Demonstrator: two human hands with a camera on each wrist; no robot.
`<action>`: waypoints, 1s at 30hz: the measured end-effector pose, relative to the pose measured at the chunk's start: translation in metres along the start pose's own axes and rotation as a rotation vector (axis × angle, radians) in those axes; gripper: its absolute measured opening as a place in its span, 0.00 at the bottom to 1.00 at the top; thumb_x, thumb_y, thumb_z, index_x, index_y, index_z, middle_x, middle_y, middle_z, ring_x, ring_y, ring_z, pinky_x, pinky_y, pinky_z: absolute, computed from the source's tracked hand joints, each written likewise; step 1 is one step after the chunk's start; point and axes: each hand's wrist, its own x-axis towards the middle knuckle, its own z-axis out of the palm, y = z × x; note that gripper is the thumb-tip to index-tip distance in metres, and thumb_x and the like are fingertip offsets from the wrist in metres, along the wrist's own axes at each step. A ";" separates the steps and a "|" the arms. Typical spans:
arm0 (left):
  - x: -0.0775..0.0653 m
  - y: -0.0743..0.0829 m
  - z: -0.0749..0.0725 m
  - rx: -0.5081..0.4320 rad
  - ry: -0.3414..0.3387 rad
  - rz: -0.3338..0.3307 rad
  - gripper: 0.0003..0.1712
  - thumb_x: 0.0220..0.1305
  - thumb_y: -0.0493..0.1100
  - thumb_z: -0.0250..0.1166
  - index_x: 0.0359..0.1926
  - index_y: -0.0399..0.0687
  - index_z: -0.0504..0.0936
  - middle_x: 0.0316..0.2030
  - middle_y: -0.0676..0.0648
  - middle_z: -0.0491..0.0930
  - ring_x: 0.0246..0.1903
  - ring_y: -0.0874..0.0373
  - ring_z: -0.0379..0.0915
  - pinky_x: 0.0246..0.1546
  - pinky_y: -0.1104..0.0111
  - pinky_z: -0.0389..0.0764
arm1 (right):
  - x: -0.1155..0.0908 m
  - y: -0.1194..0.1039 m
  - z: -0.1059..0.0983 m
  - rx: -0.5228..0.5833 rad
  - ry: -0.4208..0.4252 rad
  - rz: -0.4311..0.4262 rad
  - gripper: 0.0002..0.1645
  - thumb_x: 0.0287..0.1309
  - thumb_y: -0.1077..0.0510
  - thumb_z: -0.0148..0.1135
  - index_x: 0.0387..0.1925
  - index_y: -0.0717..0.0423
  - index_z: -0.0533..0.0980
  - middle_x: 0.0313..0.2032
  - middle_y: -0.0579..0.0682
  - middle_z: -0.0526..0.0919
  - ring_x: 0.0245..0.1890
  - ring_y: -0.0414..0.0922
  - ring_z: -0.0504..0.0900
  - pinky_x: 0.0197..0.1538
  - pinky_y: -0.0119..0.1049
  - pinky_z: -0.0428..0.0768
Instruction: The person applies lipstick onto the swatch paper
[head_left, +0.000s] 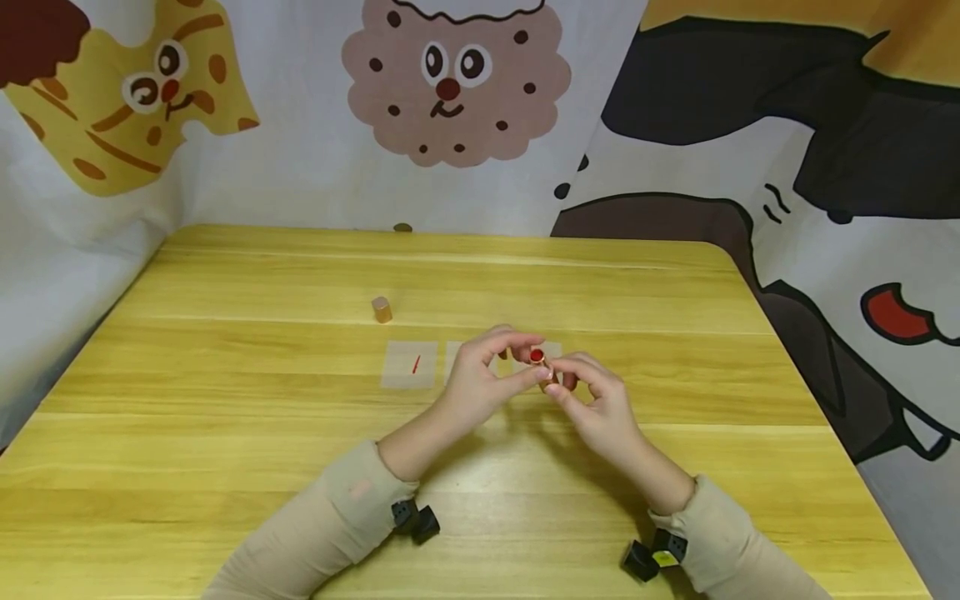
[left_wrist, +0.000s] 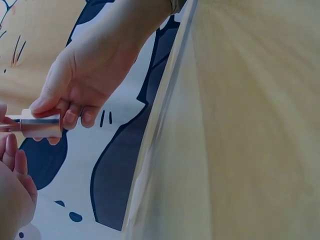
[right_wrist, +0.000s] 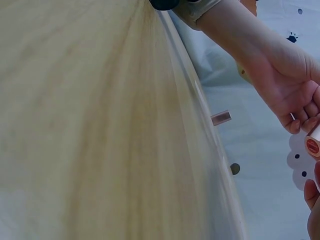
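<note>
A shiny rose-gold lipstick tube (head_left: 550, 377) with a red round end is held up over the table between both hands. My left hand (head_left: 478, 379) pinches it near the red end, thumb below and index finger above. From the other side my right hand (head_left: 606, 412) grips the tube between thumb and fingertips. In the left wrist view the metallic lipstick tube (left_wrist: 42, 126) lies between the right hand (left_wrist: 92, 75) and the partly visible left hand (left_wrist: 15, 190). The right wrist view shows the red end of the lipstick (right_wrist: 313, 146) near the left hand's fingers.
A small rose-gold cap (head_left: 382, 310) stands farther back on the wooden table (head_left: 262, 375). A pale square sheet (head_left: 397, 367) with a red streak lies left of the hands. Two more pale squares are partly hidden behind them. A cartoon-printed curtain (head_left: 300, 125) hangs behind.
</note>
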 end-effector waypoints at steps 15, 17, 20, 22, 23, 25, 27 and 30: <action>0.000 -0.003 -0.002 -0.029 -0.040 0.024 0.12 0.53 0.32 0.72 0.41 0.34 0.85 0.33 0.51 0.82 0.34 0.57 0.72 0.38 0.66 0.76 | 0.000 0.000 0.000 0.012 -0.011 -0.001 0.16 0.59 0.58 0.64 0.43 0.67 0.79 0.32 0.51 0.79 0.30 0.42 0.71 0.32 0.35 0.69; 0.000 -0.003 -0.002 -0.033 -0.035 0.028 0.12 0.52 0.31 0.72 0.40 0.33 0.85 0.32 0.50 0.82 0.34 0.57 0.73 0.37 0.65 0.76 | 0.000 0.000 0.000 0.011 -0.015 0.000 0.16 0.59 0.58 0.64 0.43 0.67 0.79 0.32 0.52 0.80 0.30 0.42 0.71 0.32 0.34 0.70; 0.000 -0.004 -0.002 -0.040 -0.030 0.033 0.12 0.51 0.31 0.72 0.39 0.32 0.85 0.32 0.50 0.82 0.34 0.57 0.73 0.37 0.64 0.77 | 0.000 0.000 0.000 0.007 -0.021 0.008 0.16 0.60 0.56 0.63 0.43 0.67 0.79 0.32 0.51 0.80 0.30 0.41 0.71 0.32 0.32 0.70; 0.000 -0.004 -0.002 -0.044 -0.026 0.033 0.12 0.51 0.30 0.72 0.39 0.31 0.85 0.32 0.49 0.82 0.34 0.57 0.74 0.37 0.64 0.77 | -0.001 0.000 0.000 0.002 -0.025 0.014 0.17 0.61 0.55 0.62 0.43 0.66 0.80 0.32 0.50 0.80 0.30 0.41 0.71 0.33 0.31 0.70; 0.000 -0.004 -0.002 -0.046 -0.024 0.032 0.12 0.51 0.30 0.73 0.38 0.31 0.85 0.32 0.50 0.82 0.34 0.57 0.74 0.37 0.64 0.77 | -0.001 0.000 0.000 0.002 -0.026 0.018 0.17 0.61 0.54 0.62 0.43 0.66 0.80 0.32 0.49 0.80 0.30 0.41 0.71 0.33 0.31 0.70; 0.000 -0.004 -0.002 -0.051 -0.020 0.030 0.11 0.50 0.30 0.73 0.37 0.31 0.85 0.31 0.50 0.82 0.33 0.57 0.74 0.37 0.64 0.77 | -0.001 0.000 0.000 0.001 -0.029 0.022 0.18 0.61 0.52 0.62 0.43 0.65 0.80 0.32 0.48 0.79 0.30 0.41 0.71 0.33 0.31 0.70; 0.000 -0.004 -0.002 -0.051 -0.015 0.031 0.11 0.50 0.30 0.73 0.37 0.32 0.85 0.30 0.50 0.81 0.32 0.57 0.73 0.38 0.65 0.76 | -0.001 0.000 0.000 0.000 -0.030 0.025 0.19 0.61 0.52 0.62 0.43 0.65 0.80 0.32 0.48 0.79 0.30 0.41 0.71 0.34 0.31 0.70; 0.000 -0.004 -0.002 -0.047 -0.004 0.030 0.10 0.49 0.31 0.74 0.35 0.33 0.86 0.28 0.51 0.81 0.31 0.57 0.73 0.39 0.65 0.75 | -0.001 -0.001 0.000 0.000 -0.033 0.029 0.17 0.61 0.53 0.63 0.43 0.65 0.80 0.32 0.48 0.79 0.30 0.41 0.71 0.34 0.32 0.70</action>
